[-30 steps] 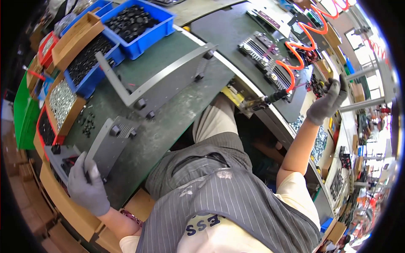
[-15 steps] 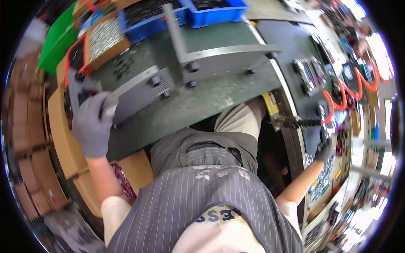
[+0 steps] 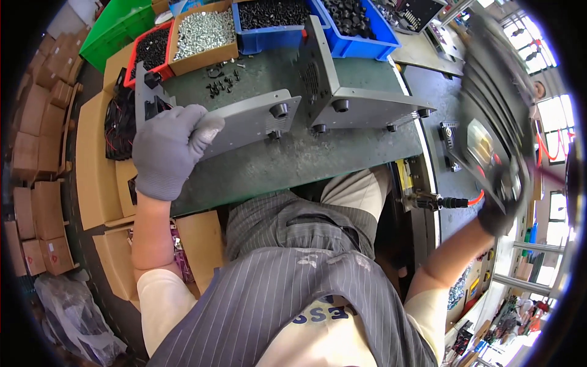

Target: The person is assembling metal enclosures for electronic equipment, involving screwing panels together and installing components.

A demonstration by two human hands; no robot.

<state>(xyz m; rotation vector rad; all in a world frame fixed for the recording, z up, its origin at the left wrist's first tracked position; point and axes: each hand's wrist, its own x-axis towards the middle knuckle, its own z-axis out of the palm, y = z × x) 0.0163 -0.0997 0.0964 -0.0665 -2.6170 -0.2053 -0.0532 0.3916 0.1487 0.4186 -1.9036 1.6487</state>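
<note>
My left hand, in a grey glove, is closed beside the left L-shaped grey metal panel. Its curled fingers hide whatever they may hold. That panel lies on the dark green bench with black round feet showing. A second L-shaped grey panel, also with black feet, stands to its right. Raised at the far right, my right hand wears a dark glove. It grips a dark ribbed part, blurred by motion, that reaches up toward the view's rim.
Behind the panels are a red bin of black screws, a carton of silver screws and blue bins. Loose black screws lie before them. An air tool with a red hose hangs at the bench's right edge. Cartons stand left.
My right hand has risen from the right-hand bench, bringing up the dark ribbed part. My left hand stays by the left panel, its fingers curled. The whole view has shifted, so the bench appears farther right.
</note>
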